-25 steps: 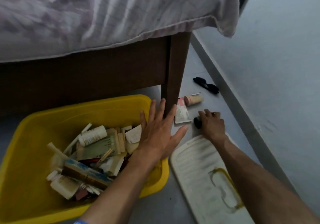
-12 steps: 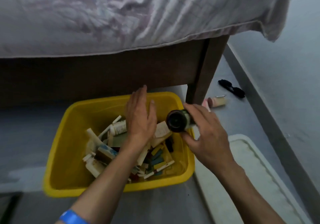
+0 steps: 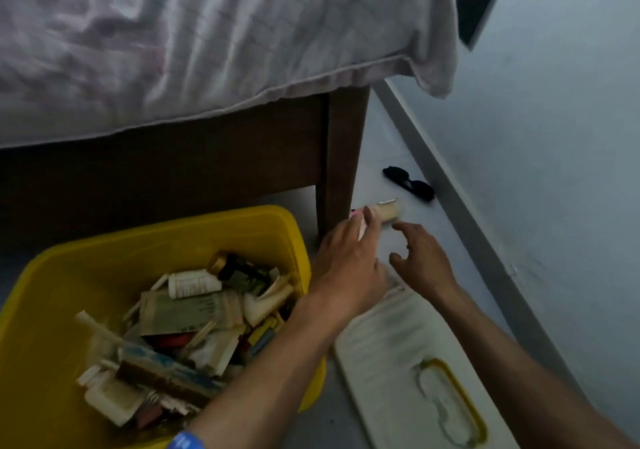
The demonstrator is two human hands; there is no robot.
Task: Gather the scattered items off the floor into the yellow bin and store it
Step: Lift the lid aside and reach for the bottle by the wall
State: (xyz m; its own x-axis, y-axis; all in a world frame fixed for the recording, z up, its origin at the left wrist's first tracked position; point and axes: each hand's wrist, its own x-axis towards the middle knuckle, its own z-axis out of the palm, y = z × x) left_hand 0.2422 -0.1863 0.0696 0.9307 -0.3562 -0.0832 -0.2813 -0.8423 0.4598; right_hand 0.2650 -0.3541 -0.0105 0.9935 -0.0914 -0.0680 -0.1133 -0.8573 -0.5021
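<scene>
floor (image 3: 408,240): yellow bin (image 3: 55,310), white lid (image 3: 391,362), sunglasses (image 3: 408,183).

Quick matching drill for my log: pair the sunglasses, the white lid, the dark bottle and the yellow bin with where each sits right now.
Things:
1. sunglasses
2. white lid
3. dark bottle
4. yellow bin

Places:
A. inside the bin, near its far side
B. flat on the floor, under the right forearm
C. on the floor by the wall's baseboard
D. on the floor in front of the bed frame

Pairs: 1-C, 2-B, 3-A, 4-D
</scene>
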